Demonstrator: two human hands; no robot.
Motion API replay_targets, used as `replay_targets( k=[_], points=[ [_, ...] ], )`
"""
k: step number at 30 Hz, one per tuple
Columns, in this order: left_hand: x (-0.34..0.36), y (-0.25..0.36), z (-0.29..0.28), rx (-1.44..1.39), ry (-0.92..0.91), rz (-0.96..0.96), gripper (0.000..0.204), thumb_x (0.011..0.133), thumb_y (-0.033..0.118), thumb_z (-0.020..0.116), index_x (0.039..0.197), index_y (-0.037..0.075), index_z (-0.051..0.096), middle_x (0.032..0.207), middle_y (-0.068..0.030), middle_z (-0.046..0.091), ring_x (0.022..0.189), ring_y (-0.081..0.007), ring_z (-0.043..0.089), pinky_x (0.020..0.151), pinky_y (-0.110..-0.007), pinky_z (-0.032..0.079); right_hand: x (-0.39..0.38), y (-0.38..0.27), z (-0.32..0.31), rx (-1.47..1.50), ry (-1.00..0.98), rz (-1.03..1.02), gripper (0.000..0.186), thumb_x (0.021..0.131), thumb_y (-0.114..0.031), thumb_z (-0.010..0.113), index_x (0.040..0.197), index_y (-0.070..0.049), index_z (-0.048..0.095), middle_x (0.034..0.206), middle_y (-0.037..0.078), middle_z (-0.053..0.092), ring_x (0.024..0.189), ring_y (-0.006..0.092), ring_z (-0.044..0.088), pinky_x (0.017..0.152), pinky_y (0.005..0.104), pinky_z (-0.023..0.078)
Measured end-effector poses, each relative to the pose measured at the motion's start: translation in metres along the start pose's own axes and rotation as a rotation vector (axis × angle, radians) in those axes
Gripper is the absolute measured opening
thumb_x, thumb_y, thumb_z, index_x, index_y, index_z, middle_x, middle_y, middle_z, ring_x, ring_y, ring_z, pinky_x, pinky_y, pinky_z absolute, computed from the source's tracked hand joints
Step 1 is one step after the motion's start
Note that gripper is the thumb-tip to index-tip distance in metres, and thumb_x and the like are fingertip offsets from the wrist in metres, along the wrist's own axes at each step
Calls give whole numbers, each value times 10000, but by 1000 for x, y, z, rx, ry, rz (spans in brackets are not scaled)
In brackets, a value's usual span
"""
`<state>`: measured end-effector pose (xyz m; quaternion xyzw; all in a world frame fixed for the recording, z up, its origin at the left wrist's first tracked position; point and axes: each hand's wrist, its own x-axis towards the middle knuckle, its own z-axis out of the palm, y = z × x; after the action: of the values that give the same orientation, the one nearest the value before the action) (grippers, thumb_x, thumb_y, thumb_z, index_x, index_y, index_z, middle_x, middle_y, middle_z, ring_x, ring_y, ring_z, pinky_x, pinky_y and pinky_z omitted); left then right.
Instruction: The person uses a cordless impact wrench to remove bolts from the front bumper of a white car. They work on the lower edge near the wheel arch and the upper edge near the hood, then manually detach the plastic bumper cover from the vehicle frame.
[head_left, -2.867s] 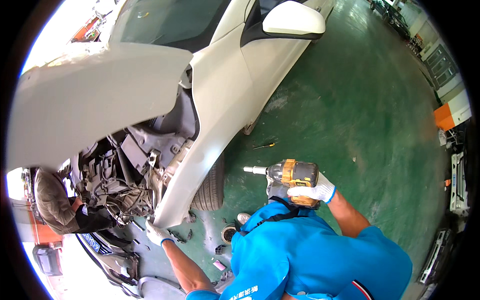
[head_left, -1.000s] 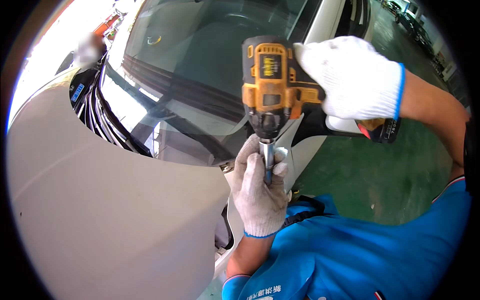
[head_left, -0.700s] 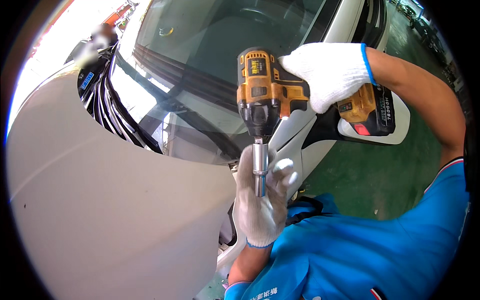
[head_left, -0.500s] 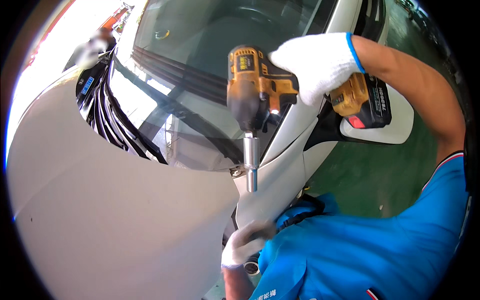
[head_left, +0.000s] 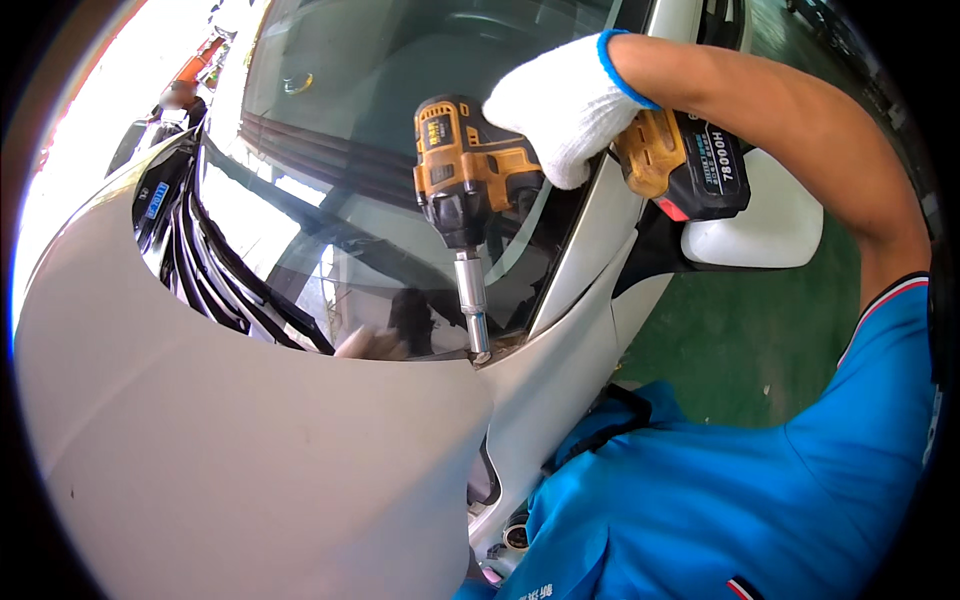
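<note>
My right hand (head_left: pixel 562 108), in a white knit glove with a blue cuff, is closed round the handle of a yellow-and-black cordless impact wrench (head_left: pixel 450 165). The tool points down toward me, with a long silver socket (head_left: pixel 471 295) on its nose. The socket's tip meets a small bolt area (head_left: pixel 482 357) at the corner between the raised white hood (head_left: pixel 260 450) and the windshield (head_left: pixel 400 230). By the hood's rear edge shows a blurred pale patch (head_left: pixel 368 344); it may be my left hand, largely hidden, or a reflection. Its fingers cannot be made out.
The white fender (head_left: pixel 545 385) and side mirror (head_left: pixel 755 225) are at the right, above a green floor (head_left: pixel 720 350). Black wiper-cowl strips (head_left: pixel 190 240) run along the glass at the left. My blue-shirted body leans close to the car's side.
The wrench has moved left and slightly down, bringing its socket tip to the hood corner. My left hand has left its place low beside the fender.
</note>
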<state>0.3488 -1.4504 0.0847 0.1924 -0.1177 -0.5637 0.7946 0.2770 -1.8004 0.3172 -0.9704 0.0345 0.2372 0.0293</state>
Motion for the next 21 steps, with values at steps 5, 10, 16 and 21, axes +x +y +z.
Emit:
replay_targets(
  k=[5, 10, 16, 21],
  points=[
    [24, -4, 64, 316, 74, -40, 554, 1046, 291, 614, 1412, -104, 486, 1230, -253, 671, 1124, -346, 688, 870, -423, 605, 6, -21, -7, -47, -9, 30, 416, 527, -159, 777, 894, 21, 701, 755, 170, 656, 616, 299, 629, 574, 394, 531],
    [32, -20, 50, 101, 16, -84, 560, 1013, 252, 677, 1397, -115, 500, 1180, -276, 682, 981, -324, 723, 802, -397, 618, 14, -41, -10, -129, -49, 54, 386, 564, -140, 761, 915, 16, 727, 765, 178, 675, 616, 289, 639, 582, 396, 543],
    [31, -4, 52, 225, 77, -204, 442, 1031, 132, 614, 1390, -109, 524, 1099, -245, 719, 924, -324, 736, 846, -439, 608, 31, -61, -3, -282, -44, -15, 362, 586, -130, 750, 920, 9, 743, 769, 180, 686, 617, 285, 645, 586, 396, 550],
    [32, -13, 56, 175, 110, -131, 396, 1021, 123, 634, 1346, -91, 565, 1045, -204, 733, 897, -308, 746, 811, -422, 624, 34, -77, -3, -339, -28, 0, 287, 625, -113, 732, 886, -2, 770, 764, 175, 706, 624, 285, 661, 595, 395, 563]
  ],
)
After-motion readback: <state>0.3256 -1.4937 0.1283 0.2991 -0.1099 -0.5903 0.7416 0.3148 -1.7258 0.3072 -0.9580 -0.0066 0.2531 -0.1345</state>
